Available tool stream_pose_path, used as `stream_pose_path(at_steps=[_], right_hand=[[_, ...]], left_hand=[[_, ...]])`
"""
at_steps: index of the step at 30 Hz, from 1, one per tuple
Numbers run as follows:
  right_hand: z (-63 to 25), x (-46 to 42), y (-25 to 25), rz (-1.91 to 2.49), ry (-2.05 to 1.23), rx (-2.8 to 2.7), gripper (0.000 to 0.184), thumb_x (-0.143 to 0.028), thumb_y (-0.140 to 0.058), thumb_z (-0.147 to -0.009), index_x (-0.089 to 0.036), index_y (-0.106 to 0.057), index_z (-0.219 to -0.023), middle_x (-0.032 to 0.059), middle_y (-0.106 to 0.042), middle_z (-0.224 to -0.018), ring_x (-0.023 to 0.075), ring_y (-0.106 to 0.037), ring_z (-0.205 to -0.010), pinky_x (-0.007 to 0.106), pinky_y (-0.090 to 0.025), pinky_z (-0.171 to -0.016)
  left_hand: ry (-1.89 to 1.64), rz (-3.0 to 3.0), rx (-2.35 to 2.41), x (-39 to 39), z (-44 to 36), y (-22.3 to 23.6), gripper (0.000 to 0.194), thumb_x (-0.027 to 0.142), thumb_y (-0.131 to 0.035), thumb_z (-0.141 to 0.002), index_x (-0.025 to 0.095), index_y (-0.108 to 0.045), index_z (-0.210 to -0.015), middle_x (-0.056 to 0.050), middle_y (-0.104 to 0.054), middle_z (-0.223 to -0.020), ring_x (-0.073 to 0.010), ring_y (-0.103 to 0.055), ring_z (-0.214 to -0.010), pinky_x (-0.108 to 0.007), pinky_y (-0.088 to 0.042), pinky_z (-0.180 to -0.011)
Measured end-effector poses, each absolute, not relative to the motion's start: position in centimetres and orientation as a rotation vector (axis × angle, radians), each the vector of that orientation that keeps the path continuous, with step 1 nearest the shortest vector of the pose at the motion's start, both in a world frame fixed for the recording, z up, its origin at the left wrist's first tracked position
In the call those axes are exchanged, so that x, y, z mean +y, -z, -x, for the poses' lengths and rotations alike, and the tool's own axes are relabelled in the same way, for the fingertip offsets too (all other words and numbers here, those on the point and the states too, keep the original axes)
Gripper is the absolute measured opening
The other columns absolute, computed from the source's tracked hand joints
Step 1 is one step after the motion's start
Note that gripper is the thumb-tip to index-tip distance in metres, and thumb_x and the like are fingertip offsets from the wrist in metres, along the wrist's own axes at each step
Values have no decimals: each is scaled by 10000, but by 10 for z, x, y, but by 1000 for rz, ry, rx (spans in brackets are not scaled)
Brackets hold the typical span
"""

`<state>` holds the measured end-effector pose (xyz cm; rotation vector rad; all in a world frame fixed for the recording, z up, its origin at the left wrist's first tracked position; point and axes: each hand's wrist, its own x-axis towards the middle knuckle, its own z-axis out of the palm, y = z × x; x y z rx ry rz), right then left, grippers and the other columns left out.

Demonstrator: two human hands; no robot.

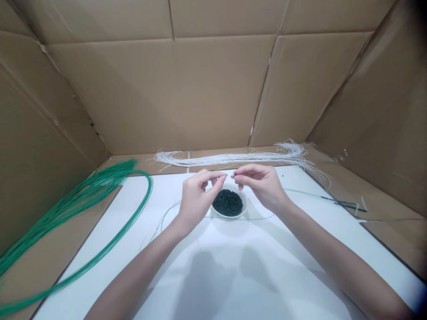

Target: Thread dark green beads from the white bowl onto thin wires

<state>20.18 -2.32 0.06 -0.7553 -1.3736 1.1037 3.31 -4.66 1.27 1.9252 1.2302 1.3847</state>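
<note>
My left hand (196,193) is closed in a pinch on a thin wire, whose tip points toward my right hand (263,184). Between the thumb and forefinger of that right hand sits a small dark bead (235,175), a short gap from the left fingertips. Both hands hover over the far rim of a white bowl (246,210), which holds many dark green-black beads (228,202). A thin greenish wire (296,191) runs across the tabletop to the right, and loose loops of wire (164,218) lie beside my left wrist.
A bundle of green wires (96,189) curves along the left side. White wires (230,158) lie bundled behind the white table (213,249). At right, dark beaded wire ends (347,203) rest near the table edge. Cardboard walls (160,93) enclose the back and sides.
</note>
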Motion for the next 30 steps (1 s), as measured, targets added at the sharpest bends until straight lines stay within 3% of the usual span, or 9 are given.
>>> stream_pose_path(at_steps=[12, 20, 30], right_hand=[[-199, -27, -3, 793, -978, -1474, 75, -171, -698, -625, -202, -701, -693, 15, -659, -697, 110, -566, -606, 225, -485, -478], [-196, -30, -2, 809, -935, -1476, 196, -228, -707, -623, -204, -674, -815, 27, -639, -745, 141, -583, -675, 233, -504, -473], [-197, -30, -1, 821, -892, -1538, 201, -268, -688, -651, -194, -660, -836, 36, -636, -763, 142, -586, -681, 237, -514, -486]], left_hand=[[-1385, -2180, 1208, -46, -33, -12, 148, 223, -532, -796, 197, -675, -819, 11, -605, -645, -89, -469, -584, -211, -382, -586], [-1427, -2145, 1183, -47, -34, -11, 125, 227, -545, -790, 199, -665, -811, 7, -657, -710, -97, -497, -603, -222, -392, -587], [-1437, -2167, 1172, -46, -33, -10, 130, 228, -541, -793, 204, -665, -825, 5, -639, -675, -106, -500, -613, -227, -384, -577]])
